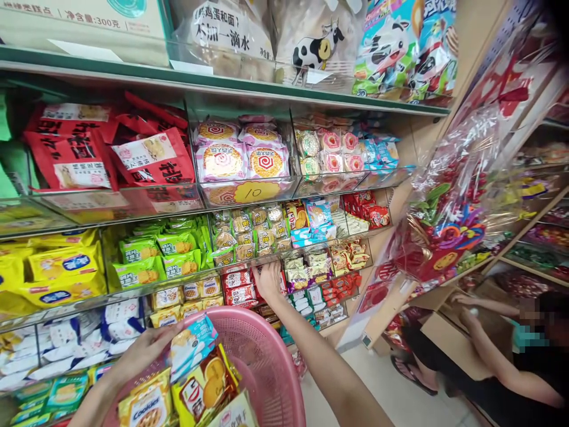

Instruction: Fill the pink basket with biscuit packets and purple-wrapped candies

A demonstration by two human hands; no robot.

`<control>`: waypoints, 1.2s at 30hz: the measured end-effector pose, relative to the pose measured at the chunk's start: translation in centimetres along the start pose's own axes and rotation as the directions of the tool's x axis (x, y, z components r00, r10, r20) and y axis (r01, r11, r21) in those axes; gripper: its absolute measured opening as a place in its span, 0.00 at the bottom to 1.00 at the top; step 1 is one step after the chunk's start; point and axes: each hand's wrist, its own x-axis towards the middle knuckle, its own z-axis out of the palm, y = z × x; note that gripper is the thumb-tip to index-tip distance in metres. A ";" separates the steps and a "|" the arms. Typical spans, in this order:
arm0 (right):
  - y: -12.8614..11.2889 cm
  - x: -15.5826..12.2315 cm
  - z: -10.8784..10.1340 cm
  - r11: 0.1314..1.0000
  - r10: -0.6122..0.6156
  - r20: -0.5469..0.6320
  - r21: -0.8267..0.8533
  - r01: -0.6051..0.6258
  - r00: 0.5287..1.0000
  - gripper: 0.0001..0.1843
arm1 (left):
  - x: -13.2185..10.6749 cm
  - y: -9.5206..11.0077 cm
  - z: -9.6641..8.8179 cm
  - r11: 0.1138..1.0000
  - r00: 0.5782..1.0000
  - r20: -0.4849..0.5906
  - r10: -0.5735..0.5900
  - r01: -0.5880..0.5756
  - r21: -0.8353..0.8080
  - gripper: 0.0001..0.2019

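A pink plastic basket (284,356) is in front of me at the bottom of the view. My left hand (149,350) is closed on its left rim, fingertips beside a blue snack packet (193,347). The basket also holds a yellow cookie packet (146,406), a yellow-and-brown biscuit packet (208,382) and a pale packet (233,412). My right hand (269,283) reaches into a shelf compartment among red snack packets (240,287); its fingertips are hidden there, so I cannot tell whether they grip one.
Stepped shelves carry green packets (155,252), yellow packets (66,264) and round pink-wrapped biscuits (242,160). Clear dividers and front lips edge the compartments. On the right hangs a cellophane-wrapped bundle (448,219). A person (502,356) sits low at right with a cardboard box (457,344).
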 end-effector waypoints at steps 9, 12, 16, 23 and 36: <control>-0.1 0.4 0.8 1.000 0.031 -0.044 -0.005 -0.031 0.999 0.27 | -0.2 -1.6 -0.3 0.999 0.998 -0.045 -0.040 0.040 -0.008 0.32; 0.0 0.4 1.0 0.999 0.039 -0.074 0.000 -0.039 0.996 0.25 | -0.3 -1.6 -0.3 0.999 0.998 -0.042 -0.051 0.050 -0.013 0.30; 0.1 0.2 1.2 0.998 0.059 -0.120 0.028 -0.056 0.991 0.23 | -0.5 -1.4 0.0 0.998 0.998 -0.037 -0.046 0.044 -0.053 0.30; 0.3 -0.3 1.0 0.993 0.094 -0.187 0.085 -0.079 0.978 0.19 | -0.9 -1.1 -0.1 0.999 0.996 -0.078 -0.039 0.039 0.001 0.30; 0.1 -2.3 -0.4 0.983 0.131 -0.257 0.158 -0.093 0.958 0.19 | -0.7 -0.7 -0.4 0.998 0.997 -0.057 -0.053 0.052 -0.032 0.28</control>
